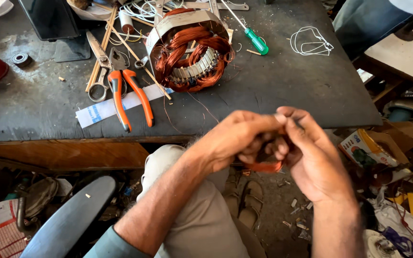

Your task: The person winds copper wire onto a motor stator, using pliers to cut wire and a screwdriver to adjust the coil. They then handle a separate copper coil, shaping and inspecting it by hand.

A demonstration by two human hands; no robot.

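Note:
Both my hands meet just off the front edge of the dark workbench. My left hand and my right hand are closed together on a small bundle of copper wire, which loops out below the fingers. A thin strand of the wire runs up from my hands toward the motor stator wound with copper coils, which lies on the bench beyond them.
Orange-handled pliers, scissors, wooden sticks, a white paper strip, a green-handled screwdriver and a loop of white cord lie on the bench. Clutter, a cardboard box and sandals cover the floor.

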